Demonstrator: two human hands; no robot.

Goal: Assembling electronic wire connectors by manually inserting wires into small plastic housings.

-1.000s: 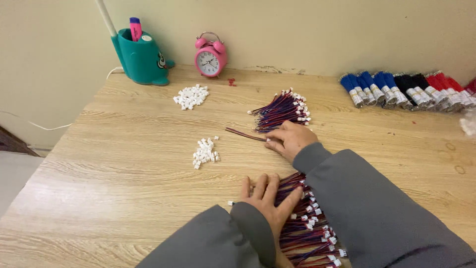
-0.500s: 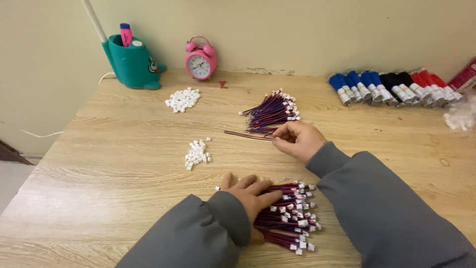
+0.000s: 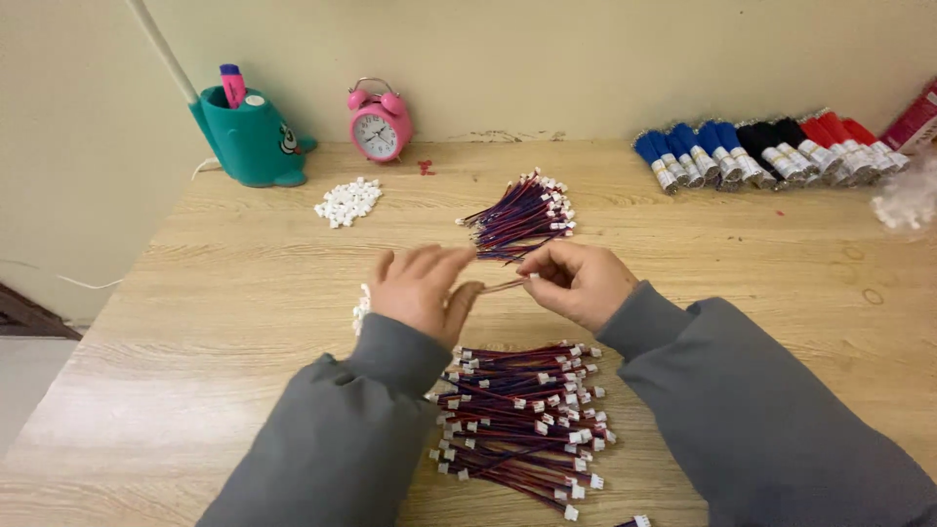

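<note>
My left hand and my right hand meet above the wooden table, each pinching one end of a thin red-and-blue wire lead stretched between them. Just behind the hands lies a fanned bundle of similar leads with white plugs at the far ends. A larger heap of leads with white connectors lies near me, between my grey sleeves. A small pile of white connector housings is partly hidden behind my left hand.
A second pile of white housings sits at the back left, near a teal pen holder and a pink alarm clock. Blue, black and red markers line the back right. A clear bag lies at the right edge.
My left hand has lifted off the near heap and risen to meet my right hand. My right hand has drawn one lead back from the far bundle, and both now hold it.
</note>
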